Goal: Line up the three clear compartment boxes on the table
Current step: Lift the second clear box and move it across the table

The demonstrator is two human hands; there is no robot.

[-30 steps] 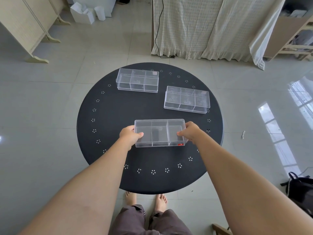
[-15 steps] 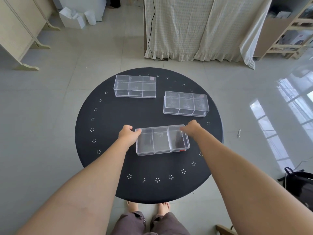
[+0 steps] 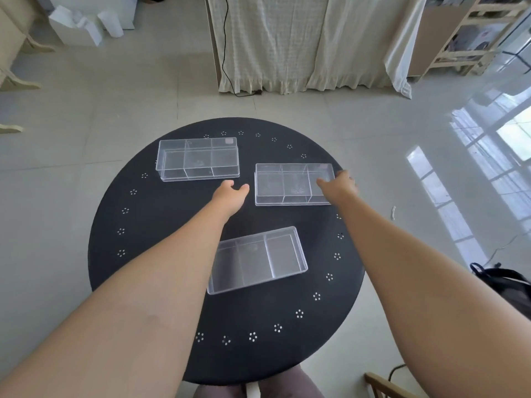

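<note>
Three clear compartment boxes lie on the round black table (image 3: pixel 161 282). One box (image 3: pixel 198 159) sits at the far left, a second box (image 3: pixel 287 183) at the middle right, and the third box (image 3: pixel 257 259) lies slightly skewed nearer to me, partly under my left forearm. My right hand (image 3: pixel 340 183) is on the right end of the middle-right box, thumb over its right compartment and fingers at its far corner. My left hand (image 3: pixel 233 193) hovers open just left of that box, a small gap from its wall.
The table stands on a glossy tiled floor. A curtained piece of furniture (image 3: pixel 301 44) stands behind it, a wooden shelf (image 3: pixel 471 33) at the back right, white bags (image 3: pixel 83 27) at the back left. A black bag (image 3: pixel 505 285) lies at the right.
Both hands let go of the near box, which now lies slightly skewed on the table. They moved forward to the middle-right box, the right hand reaching its end.
</note>
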